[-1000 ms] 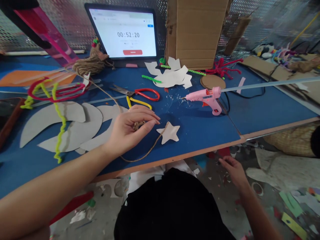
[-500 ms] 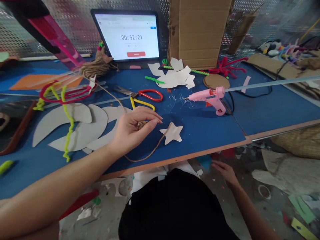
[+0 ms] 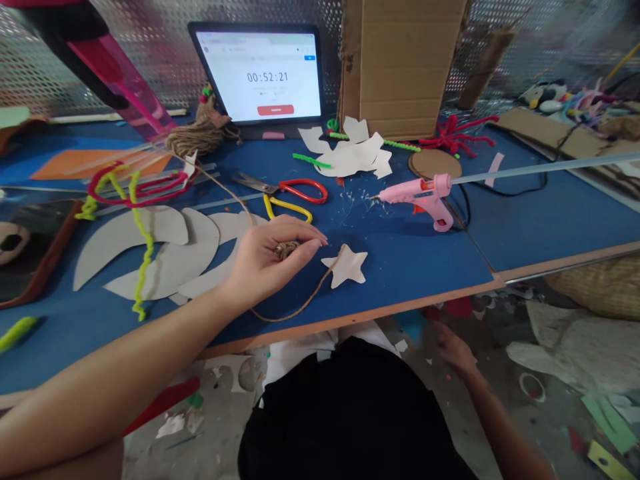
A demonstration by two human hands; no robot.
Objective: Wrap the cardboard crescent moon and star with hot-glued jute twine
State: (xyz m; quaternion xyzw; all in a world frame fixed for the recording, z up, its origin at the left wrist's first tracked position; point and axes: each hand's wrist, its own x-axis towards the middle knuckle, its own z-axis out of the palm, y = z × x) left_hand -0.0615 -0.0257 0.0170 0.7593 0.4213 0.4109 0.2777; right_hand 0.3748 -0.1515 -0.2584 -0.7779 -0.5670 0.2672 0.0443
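Observation:
My left hand (image 3: 275,257) rests over the blue table, its fingers curled round a small coil of twine (image 3: 286,250). From that hand a strand loops along the table edge to a white paper star (image 3: 349,266), lying flat with the twine's end on it. Just beyond the hand are scissors (image 3: 303,192) with one red and one yellow handle. My right hand (image 3: 454,348) hangs below the table edge on the right, away from the table things; its fingers are blurred. A pink glue gun (image 3: 423,199) with a long clear stick lies on the right.
White paper crescents (image 3: 130,237) and fuzzy yellow-green stems (image 3: 143,260) lie on the left. Behind stand a tablet showing a timer (image 3: 270,80), a twine bundle (image 3: 197,137) and a cardboard box (image 3: 400,67). Paper pieces (image 3: 350,157) and a cardboard disc (image 3: 434,162) lie in front.
My right hand has shifted a little and its fingers look more drawn in, blurred. My left hand keeps its hold on the twine coil. The view has tilted slightly.

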